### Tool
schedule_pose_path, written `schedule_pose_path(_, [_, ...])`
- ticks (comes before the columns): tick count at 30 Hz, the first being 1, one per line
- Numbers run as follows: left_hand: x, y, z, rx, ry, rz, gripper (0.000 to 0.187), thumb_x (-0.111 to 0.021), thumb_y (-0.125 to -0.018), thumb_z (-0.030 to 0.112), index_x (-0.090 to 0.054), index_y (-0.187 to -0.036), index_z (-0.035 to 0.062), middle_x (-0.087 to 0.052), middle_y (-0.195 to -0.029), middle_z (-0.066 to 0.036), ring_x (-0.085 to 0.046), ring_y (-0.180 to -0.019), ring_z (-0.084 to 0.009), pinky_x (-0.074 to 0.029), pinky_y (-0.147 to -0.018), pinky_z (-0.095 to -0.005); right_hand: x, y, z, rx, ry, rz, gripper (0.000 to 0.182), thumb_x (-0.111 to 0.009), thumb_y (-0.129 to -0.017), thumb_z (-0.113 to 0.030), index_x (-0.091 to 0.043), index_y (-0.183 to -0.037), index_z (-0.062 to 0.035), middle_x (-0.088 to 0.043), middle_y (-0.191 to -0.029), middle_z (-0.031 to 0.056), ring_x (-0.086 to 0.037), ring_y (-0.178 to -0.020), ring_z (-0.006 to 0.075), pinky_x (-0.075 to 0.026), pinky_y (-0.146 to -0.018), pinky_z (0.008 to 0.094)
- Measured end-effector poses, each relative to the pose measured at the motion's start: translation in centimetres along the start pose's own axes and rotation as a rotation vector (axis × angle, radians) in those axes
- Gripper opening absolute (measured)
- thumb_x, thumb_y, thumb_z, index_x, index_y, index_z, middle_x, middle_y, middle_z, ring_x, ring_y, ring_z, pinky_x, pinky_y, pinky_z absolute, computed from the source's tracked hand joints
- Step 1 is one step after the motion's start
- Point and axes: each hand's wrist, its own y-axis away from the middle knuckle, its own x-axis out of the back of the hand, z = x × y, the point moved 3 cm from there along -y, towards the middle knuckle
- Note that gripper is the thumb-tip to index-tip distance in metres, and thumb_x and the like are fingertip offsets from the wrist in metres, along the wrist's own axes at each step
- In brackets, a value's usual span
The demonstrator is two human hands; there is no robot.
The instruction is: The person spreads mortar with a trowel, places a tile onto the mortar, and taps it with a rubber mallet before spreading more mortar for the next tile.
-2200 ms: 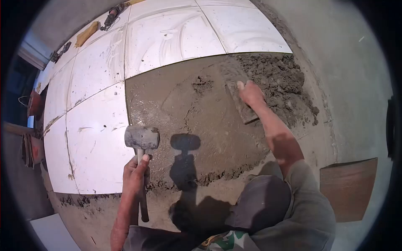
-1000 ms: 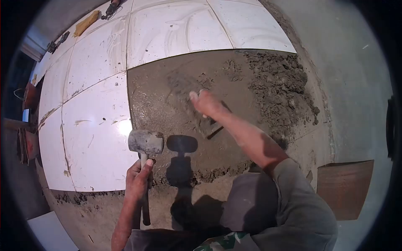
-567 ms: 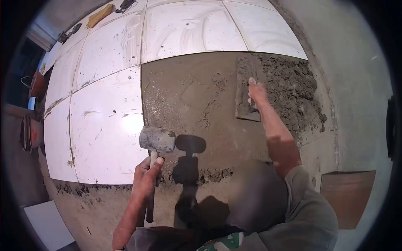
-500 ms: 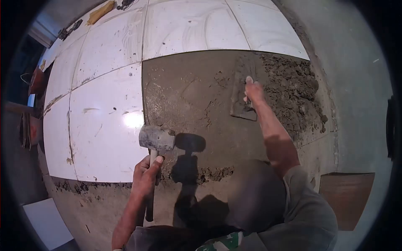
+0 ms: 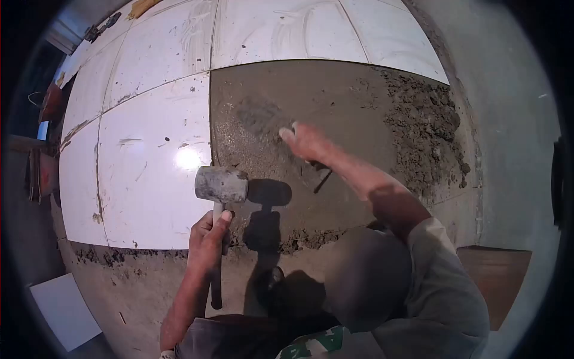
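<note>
In the head view my left hand is closed round the handle of a rubber mallet, its mortar-stained head held up over the edge of a white tile. My right hand grips a trowel, whose mortar-coated blade is smeared by motion. That blade is at the left part of a bed of wet grey mortar, near the laid tiles. Rougher, lumpy mortar lies at the bed's right end. The trowel's handle is mostly hidden by my fingers.
More laid white tiles border the mortar at the back. A brown board or tile leans at the lower right near the grey wall. At the lower left lies a white piece. A bucket stands far left.
My right hand has swept the trowel leftward across the mortar, from near the lumpy end toward the laid tiles. My left hand still holds the mallet in almost the same place.
</note>
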Motion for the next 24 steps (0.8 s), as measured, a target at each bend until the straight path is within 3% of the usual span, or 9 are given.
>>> schedule_pose_path(3, [0.2,0.6,0.2,-0.026,0.035,0.013,0.029,-0.062,-0.091,0.036,-0.056,-0.081,0.0097,-0.044,-0.059,0.004,-0.039,-0.049,-0.0055,-0.032,-0.044,-0.0230,-0.3,4.7,-2.3,-0.026,-0.015,-0.273,0.057,-0.044,-0.094,-0.045,-0.055,-0.110,0.0085,-0.062,-0.103,0.0312,-0.061,-0.102,0.0426,-0.047,-0.086,0.0501])
schedule_pose_path(7, [0.2,1.6,0.2,-0.043,0.016,0.058,0.027,-0.063,-0.091,0.035,-0.057,-0.082,0.0100,-0.043,-0.059,0.005,-0.038,-0.049,-0.0051,-0.031,-0.044,-0.0233,-0.6,9.5,-0.3,0.074,0.092,-0.287,0.055,-0.043,-0.095,-0.047,-0.055,-0.105,0.0058,-0.062,-0.097,0.0277,-0.061,-0.095,0.0407,-0.047,-0.085,0.0504])
schedule_pose_path(9, [0.4,2.0,0.1,-0.041,0.001,0.085,0.028,-0.062,-0.091,0.036,-0.057,-0.082,0.0102,-0.042,-0.058,0.006,-0.037,-0.047,-0.0050,-0.030,-0.043,-0.0233,1.1,11.8,0.7,0.042,0.162,-0.517,0.054,-0.044,-0.093,-0.048,-0.056,-0.110,0.0024,-0.062,-0.104,0.0261,-0.060,-0.100,0.0395,-0.045,-0.087,0.0517])
schedule_pose_path(11, [0.1,2.2,0.4,-0.075,0.002,0.064,0.028,-0.061,-0.091,0.037,-0.057,-0.082,0.0105,-0.042,-0.058,0.006,-0.037,-0.047,-0.0049,-0.030,-0.043,-0.0229,3.7,12.5,3.2,-0.082,0.083,-0.353,0.053,-0.043,-0.093,-0.048,-0.057,-0.107,0.0016,-0.061,-0.101,0.0234,-0.060,-0.094,0.0350,-0.046,-0.083,0.0476])
schedule_pose_path(14, [0.0,2.5,0.2,-0.086,-0.048,0.077,0.044,-0.062,-0.090,0.042,-0.060,-0.107,0.0013,-0.041,-0.058,0.007,-0.036,-0.046,-0.0038,-0.029,-0.042,-0.0214,7.9,11.0,9.2,-0.179,-0.085,0.129,0.053,-0.045,-0.093,-0.047,-0.058,-0.093,0.0048,-0.062,-0.088,0.0223,-0.063,-0.081,0.0299,-0.049,-0.075,0.0434])
schedule_pose_path(16, [-0.4,2.6,0.6,-0.077,-0.073,0.093,0.044,-0.061,-0.090,0.042,-0.060,-0.107,0.0014,-0.041,-0.059,0.007,-0.036,-0.046,-0.0040,-0.029,-0.042,-0.0215,10.3,9.5,13.5,-0.431,-0.420,0.381,0.047,-0.052,-0.092,-0.041,-0.056,-0.083,0.0049,-0.051,-0.059,0.0115,-0.052,-0.043,0.0216,-0.045,-0.048,0.0358])
schedule_pose_path(17, [-0.6,2.8,0.6,-0.063,-0.092,0.108,0.044,-0.061,-0.090,0.043,-0.060,-0.106,0.0015,-0.041,-0.059,0.006,-0.036,-0.046,-0.0042,-0.029,-0.042,-0.0216,10.8,8.2,16.3,-0.453,-0.507,0.427,0.047,-0.051,-0.092,-0.042,-0.056,-0.082,0.0036,-0.052,-0.060,0.0107,-0.051,-0.044,0.0208,-0.043,-0.048,0.0361])
schedule_pose_path(21, [-1.3,3.1,0.8,-0.075,-0.048,0.128,0.042,-0.059,-0.092,0.040,-0.059,-0.108,0.0016,-0.038,-0.061,0.007,-0.034,-0.047,-0.0040,-0.028,-0.043,-0.0214,9.7,5.3,19.1,-0.546,-0.704,0.327,0.047,-0.049,-0.093,-0.044,-0.057,-0.079,0.0000,-0.051,-0.060,0.0080,-0.050,-0.045,0.0188,-0.042,-0.048,0.0368])
schedule_pose_path(24, [-1.7,3.1,1.3,-0.061,-0.022,0.148,0.042,-0.059,-0.092,0.040,-0.058,-0.109,0.0007,-0.035,-0.061,0.008,-0.030,-0.047,-0.0029,-0.025,-0.043,-0.0206,8.0,5.7,15.2,-0.337,-0.287,0.113,0.049,-0.045,-0.095,-0.042,-0.055,-0.078,0.0028,-0.055,-0.063,0.0100,-0.055,-0.049,0.0190,-0.045,-0.051,0.0369])
